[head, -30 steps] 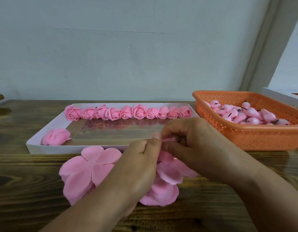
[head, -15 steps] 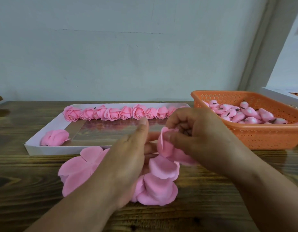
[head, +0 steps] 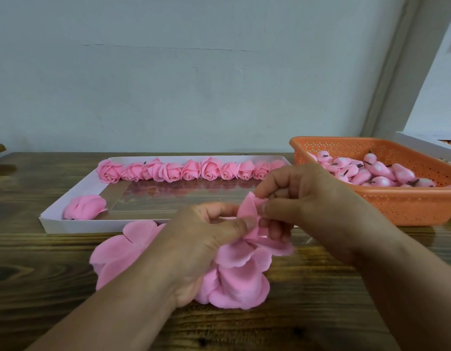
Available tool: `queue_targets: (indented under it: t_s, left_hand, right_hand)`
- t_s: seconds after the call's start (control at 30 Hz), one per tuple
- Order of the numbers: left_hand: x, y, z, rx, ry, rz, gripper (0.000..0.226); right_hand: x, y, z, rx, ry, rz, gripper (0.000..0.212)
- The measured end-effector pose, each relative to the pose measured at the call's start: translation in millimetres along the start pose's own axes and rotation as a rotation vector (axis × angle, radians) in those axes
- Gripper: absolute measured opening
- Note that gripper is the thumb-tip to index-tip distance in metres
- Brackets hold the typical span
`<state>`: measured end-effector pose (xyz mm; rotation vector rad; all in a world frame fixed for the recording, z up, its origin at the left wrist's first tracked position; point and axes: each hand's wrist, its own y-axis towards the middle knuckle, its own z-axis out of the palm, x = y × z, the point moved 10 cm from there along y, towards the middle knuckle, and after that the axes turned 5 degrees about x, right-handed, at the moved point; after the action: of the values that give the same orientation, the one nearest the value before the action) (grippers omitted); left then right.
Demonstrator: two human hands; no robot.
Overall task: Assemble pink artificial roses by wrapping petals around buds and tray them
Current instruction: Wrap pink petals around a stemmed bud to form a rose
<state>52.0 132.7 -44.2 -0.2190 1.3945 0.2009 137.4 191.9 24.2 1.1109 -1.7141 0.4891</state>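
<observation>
Both hands meet over the wooden table in front of the white tray. My right hand pinches the top of a pink petal piece, with the bud hidden inside its fingers. My left hand grips the same petal from the left with thumb and fingers. More of that petal sheet hangs down below the hands. Loose pink petal sheets lie flat on the table under my left wrist. Several finished roses line the tray's far edge.
One flatter pink flower lies in the tray's near left corner. An orange perforated basket full of pink buds stands at the right. A pale wall rises right behind the table, and a white box edge shows at far right.
My left hand has closed onto the petal, thumb now pressing it against the bud. The petal stands more upright between both hands, which have shifted slightly rightward.
</observation>
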Motion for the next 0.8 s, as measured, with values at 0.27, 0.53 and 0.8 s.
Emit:
queue_targets:
  t_s: [0.27,0.53,0.8]
  left_hand:
    - [-0.6,-2.2,2.7,0.014,0.039,-0.025,0.048]
    - [5.8,-5.1,13.5,0.152,-0.052,-0.133,0.039]
    - [4.8,-5.0,10.9,0.137,-0.136,-0.156,0.024]
  right_hand:
    - [13.2,-0.1,-7.3,0.027,-0.358,-0.101,0.012]
    - [12.1,-1.0,5.0,0.192,-0.188,-0.138,0.012]
    - [3.7,2.4,-3.3,0.128,-0.064,-0.096,0.005]
